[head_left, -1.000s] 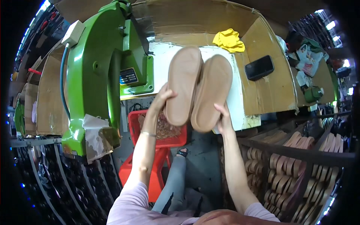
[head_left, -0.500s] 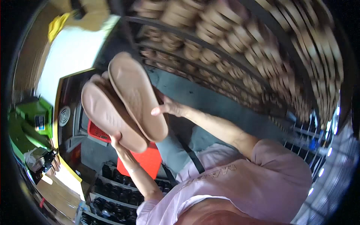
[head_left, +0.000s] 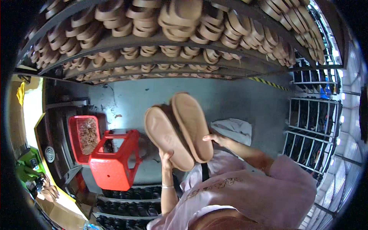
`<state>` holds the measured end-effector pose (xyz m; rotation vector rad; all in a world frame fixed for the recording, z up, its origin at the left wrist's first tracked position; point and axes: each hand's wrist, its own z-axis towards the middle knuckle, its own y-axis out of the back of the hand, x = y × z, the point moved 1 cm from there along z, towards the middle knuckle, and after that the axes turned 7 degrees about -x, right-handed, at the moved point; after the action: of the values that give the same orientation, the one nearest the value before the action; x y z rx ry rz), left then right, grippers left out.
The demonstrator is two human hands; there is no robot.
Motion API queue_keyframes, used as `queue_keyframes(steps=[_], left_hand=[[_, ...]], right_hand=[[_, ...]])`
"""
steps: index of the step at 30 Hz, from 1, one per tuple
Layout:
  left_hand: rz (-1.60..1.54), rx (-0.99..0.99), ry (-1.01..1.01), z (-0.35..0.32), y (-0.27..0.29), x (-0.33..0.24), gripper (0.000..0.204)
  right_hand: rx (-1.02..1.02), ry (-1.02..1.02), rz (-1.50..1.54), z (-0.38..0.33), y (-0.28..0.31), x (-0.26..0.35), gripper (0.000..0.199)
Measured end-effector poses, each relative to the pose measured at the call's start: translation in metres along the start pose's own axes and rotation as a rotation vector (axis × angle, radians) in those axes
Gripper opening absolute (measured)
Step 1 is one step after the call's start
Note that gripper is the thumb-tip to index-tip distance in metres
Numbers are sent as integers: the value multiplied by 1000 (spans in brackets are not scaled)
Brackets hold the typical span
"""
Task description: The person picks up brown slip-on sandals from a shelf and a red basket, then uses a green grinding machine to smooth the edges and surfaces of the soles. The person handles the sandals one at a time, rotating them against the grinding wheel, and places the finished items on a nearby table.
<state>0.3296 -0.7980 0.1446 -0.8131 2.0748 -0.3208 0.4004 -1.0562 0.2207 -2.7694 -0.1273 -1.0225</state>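
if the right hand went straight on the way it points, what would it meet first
First the right-hand tan sole, which the right hand grips; past that, likely the left-hand sole, though depth is unclear.

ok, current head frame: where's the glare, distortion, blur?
Head view, left: white tabletop looks washed out. Head view, floor: pale sheen patch beyond the red stool. Head view, top: shoe rack edges bow, frame corners go black. Head view, centre: held tan soles fairly sharp, no obvious motion smear.
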Motion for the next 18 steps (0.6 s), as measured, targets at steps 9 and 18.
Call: queue_keyframes(steps=[9,18], left_hand=[[138,353,281,114,-182,165,105],[316,388,104,245,-275,361,112]], right_hand=[[-451,-163,362,-9,257,-128,65],[-531,-29,358,89,475,-185,57]])
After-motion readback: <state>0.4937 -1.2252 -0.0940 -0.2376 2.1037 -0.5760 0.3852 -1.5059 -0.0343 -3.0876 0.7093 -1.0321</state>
